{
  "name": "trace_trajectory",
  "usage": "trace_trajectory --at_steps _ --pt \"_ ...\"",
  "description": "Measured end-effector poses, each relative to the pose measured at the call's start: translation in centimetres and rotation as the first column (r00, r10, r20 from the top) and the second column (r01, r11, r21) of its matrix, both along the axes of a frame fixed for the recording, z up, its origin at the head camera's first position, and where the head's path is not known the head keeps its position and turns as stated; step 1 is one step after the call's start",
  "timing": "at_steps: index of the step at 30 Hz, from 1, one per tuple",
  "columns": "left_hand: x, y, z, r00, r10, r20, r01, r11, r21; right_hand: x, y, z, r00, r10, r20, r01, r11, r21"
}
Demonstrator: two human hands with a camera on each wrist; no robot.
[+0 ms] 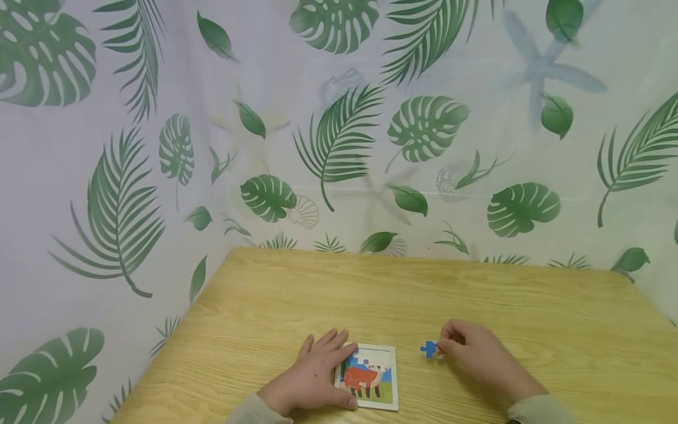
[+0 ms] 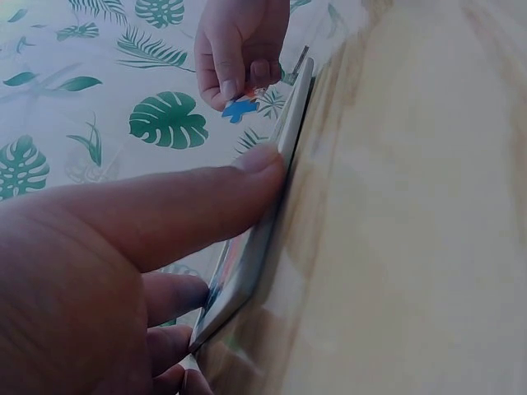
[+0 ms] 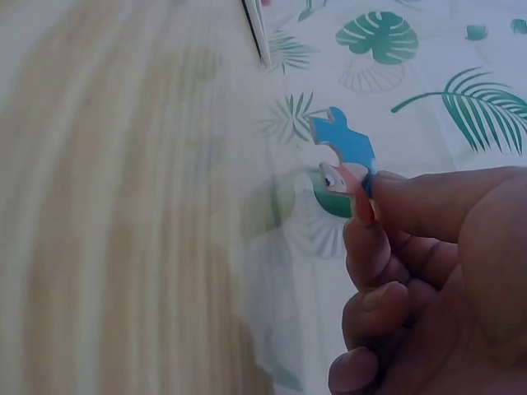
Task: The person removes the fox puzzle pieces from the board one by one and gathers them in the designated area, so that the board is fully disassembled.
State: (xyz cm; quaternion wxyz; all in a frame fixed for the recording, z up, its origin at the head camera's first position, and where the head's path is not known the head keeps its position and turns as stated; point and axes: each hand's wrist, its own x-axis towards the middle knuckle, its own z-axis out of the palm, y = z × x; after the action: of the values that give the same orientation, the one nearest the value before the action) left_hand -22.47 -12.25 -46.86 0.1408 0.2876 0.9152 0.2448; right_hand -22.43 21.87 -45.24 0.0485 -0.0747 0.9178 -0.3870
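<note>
A small framed jigsaw puzzle [image 1: 365,377] with a reddish animal, blue sky and green grass lies flat on the table; white backing shows along its upper part. My left hand [image 1: 316,372] rests across its left side, fingers spread fairly straight. The thumb [image 2: 206,202] touches the frame's edge in the left wrist view. To the right, my right hand [image 1: 479,353] pinches a jigsaw piece [image 3: 350,148] between thumb and index finger, just above the table. That piece is blue with a reddish part and a printed eye, and its knob points toward the puzzle.
The wooden table [image 1: 424,294] extends behind and to both sides of the hands. A white cloth backdrop [image 1: 360,153] printed with green leaves rises along its back and left edges.
</note>
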Motion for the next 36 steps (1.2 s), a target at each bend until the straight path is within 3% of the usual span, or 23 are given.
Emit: trace_trajectory --at_steps 16,24,36 --pt "-0.1 -0.2 -0.1 1.0 -0.011 -0.018 0.011 1.0 -0.007 -1.2 5.0 -0.4 0.999 0.039 0.032 -0.041 0.994 0.096" --pt "0.1 -0.1 0.0 1.0 -0.011 -0.015 0.011 1.0 0.003 -1.3 5.3 -1.2 0.997 0.071 0.024 -0.074 0.99 0.123" --pt "-0.1 -0.3 -0.2 1.0 -0.01 -0.011 0.01 1.0 0.0 -1.1 4.9 -1.7 0.998 0.056 -0.008 -0.055 0.987 0.153"
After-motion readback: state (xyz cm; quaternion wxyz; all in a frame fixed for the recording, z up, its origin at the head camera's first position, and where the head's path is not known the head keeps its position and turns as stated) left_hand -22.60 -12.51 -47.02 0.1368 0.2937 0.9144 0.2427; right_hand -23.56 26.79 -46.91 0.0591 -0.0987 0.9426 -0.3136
